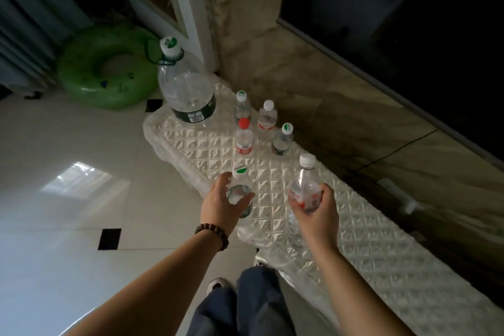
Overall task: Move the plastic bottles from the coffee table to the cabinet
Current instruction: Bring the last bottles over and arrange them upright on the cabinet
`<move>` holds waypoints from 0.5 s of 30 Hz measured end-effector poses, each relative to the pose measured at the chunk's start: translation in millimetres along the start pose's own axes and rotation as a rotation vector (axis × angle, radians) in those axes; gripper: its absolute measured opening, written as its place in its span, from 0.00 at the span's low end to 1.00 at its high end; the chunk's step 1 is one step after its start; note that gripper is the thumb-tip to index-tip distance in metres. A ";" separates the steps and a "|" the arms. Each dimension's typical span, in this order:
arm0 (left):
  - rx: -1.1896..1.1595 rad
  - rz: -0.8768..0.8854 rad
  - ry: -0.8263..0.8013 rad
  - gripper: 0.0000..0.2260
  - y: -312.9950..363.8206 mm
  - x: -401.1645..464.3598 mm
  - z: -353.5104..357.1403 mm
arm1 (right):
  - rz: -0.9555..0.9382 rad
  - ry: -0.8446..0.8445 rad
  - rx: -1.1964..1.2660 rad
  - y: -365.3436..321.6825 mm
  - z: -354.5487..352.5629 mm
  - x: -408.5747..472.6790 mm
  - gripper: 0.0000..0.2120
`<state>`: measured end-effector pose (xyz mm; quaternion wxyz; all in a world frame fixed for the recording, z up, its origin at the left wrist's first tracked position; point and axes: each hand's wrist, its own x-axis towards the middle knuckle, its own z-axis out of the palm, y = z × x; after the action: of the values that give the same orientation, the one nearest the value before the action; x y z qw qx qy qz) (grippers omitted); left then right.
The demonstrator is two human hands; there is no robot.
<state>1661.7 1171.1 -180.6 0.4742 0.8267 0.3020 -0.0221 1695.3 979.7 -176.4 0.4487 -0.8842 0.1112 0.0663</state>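
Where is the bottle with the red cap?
The red-capped bottle stands in the middle of the head view on the quilted cover, just behind the left hand's bottle and left of a green-capped bottle.

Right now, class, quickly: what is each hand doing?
Left hand: grips a clear bottle with a white-and-green cap.
Right hand: holds a clear bottle with a white cap and red label.

Seven plastic bottles total: one big jug (pixel 186 90) at the far end of the quilted cabinet top (pixel 368 240), four small bottles standing near it (green-cap (pixel 242 106), white-cap (pixel 267 117), red-cap (pixel 243 138), green-white-cap (pixel 283 140)), two more small ones held above its near part (pixel 240 185) (pixel 305 185). Two hands (pixel 223 204) (pixel 319 210), one bead bracelet (pixel 211 234), one green swim ring (pixel 106 68) on the floor beyond the cabinet top's far end.
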 end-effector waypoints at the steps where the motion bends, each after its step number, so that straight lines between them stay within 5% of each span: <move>1: -0.002 -0.003 0.001 0.28 2.5 10.9 10.2 | 0.006 -0.002 0.001 4.2 3.2 12.6 0.33; 15: 0.033 -0.012 0.080 0.28 -22.0 123.7 124.1 | 0.002 -0.028 0.081 68.7 91.0 139.5 0.35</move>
<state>1782.3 1139.4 -305.7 0.4481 0.8327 0.3253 0.0030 1811.0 994.8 -313.8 0.4855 -0.8643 0.1083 0.0747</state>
